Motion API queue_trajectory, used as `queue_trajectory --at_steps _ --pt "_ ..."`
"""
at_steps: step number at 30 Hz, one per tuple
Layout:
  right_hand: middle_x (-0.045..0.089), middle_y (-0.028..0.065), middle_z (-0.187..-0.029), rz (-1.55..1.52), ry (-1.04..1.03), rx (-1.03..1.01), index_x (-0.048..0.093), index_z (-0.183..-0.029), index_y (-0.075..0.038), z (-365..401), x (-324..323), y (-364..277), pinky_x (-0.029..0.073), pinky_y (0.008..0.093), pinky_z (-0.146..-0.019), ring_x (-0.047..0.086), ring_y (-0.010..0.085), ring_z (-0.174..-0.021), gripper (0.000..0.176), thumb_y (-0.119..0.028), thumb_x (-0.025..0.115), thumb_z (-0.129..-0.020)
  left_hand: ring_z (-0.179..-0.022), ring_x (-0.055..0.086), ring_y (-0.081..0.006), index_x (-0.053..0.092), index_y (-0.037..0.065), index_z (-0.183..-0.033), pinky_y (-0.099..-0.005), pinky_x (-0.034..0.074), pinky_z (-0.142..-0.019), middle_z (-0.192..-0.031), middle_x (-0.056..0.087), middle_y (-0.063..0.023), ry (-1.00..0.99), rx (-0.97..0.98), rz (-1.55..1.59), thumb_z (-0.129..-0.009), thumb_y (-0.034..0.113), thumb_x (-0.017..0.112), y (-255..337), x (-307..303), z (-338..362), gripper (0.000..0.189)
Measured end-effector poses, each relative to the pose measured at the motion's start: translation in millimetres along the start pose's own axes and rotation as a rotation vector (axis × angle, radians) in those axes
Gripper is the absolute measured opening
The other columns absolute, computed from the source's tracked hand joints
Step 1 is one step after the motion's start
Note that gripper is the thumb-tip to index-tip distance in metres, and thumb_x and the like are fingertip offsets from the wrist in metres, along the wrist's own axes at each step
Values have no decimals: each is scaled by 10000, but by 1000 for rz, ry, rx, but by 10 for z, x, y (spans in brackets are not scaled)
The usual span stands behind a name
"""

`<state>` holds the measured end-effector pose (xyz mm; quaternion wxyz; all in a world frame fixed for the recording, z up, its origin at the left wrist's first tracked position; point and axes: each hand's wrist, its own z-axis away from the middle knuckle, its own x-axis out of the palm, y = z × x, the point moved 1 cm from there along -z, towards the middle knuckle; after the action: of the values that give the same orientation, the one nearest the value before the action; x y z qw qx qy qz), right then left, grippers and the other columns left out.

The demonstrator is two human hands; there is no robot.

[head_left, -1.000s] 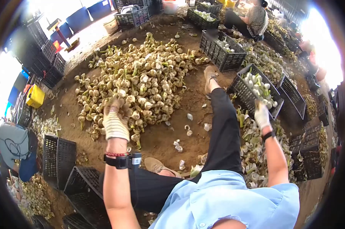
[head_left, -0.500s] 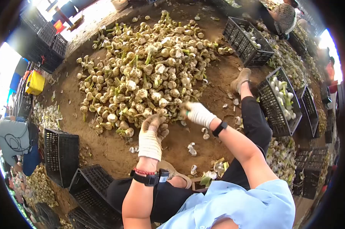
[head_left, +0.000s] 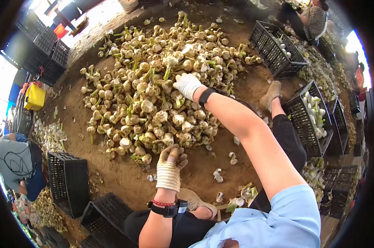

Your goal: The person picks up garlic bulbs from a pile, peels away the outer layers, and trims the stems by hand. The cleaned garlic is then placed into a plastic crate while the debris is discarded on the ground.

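Note:
A large heap of garlic bulbs (head_left: 147,106), soil-stained and with short green or pale stems, lies on the brown ground in front of me. My right hand (head_left: 187,85), in a white glove, reaches onto the upper middle of the heap. Its fingers extend over the bulbs, their tips partly hidden among them. At the heap's near edge is my left hand (head_left: 171,161), in a dirt-stained glove with a ribbed cuff. Its fingers are curled closed, and whatever they hold is hidden. Scraps of garlic skin (head_left: 218,175) lie on the ground close by.
Right of my leg stands a black crate (head_left: 304,120) of cleaned white garlic; another crate (head_left: 278,49) with some bulbs is farther off. Black crates (head_left: 69,184) stand at left. A yellow container (head_left: 35,97) is at far left. Other people (head_left: 313,20) sit around the edges.
My right hand has moved from the near edge of the heap up and left onto its middle. My left hand stays curled near the edge, slightly lower in view.

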<state>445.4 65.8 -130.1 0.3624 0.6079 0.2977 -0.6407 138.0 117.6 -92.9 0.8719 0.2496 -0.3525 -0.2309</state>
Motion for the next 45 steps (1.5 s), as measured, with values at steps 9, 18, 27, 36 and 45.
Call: queue_trajectory --at_steps 9,18,27,36,45 --pt "568 135 -1120 -1233 504 235 523 -1227 -21 2212 -635 -1162 494 339 -916 596 264 -1017 537 12 745 -739 -1175 527 -165 365 129 -1495 -357 448 -993 -1306 542 -46 -364 110 -158 -884 298 741 -15 326 259 736" --pt "634 12 -1179 -1781 317 378 558 -1327 -22 3197 -1135 -1271 432 242 -968 544 83 -1092 438 -297 613 -991 -1144 549 -203 378 66 -1397 -318 534 -939 -1274 498 -114 -351 850 -821 -751 -101 755 -247 452 898 766" --pt "663 61 -1068 -1709 442 309 570 -1262 4 3366 -1025 -1371 480 271 -868 577 119 -972 319 -150 584 -982 -1153 556 -253 465 50 -1288 -355 502 -1000 -1310 481 -136 -407 1150 -905 -704 -102 771 -530 513 1050 677" --pt "670 167 -1013 -1340 521 202 563 -1235 39 3658 -1214 -1162 503 317 -816 622 223 -895 307 5 530 -932 -1064 593 -223 438 46 -1300 -366 527 -944 -1208 545 -123 -387 1128 -952 -674 -79 825 -468 720 1221 746" --pt "581 -71 -814 -1711 292 307 645 -1137 -9 3920 -1274 -1300 413 236 -655 456 39 -714 209 -126 575 -979 -922 594 -154 479 105 -1266 -280 533 -710 -1144 584 -56 -297 327 -214 -995 277 599 -534 650 908 342"
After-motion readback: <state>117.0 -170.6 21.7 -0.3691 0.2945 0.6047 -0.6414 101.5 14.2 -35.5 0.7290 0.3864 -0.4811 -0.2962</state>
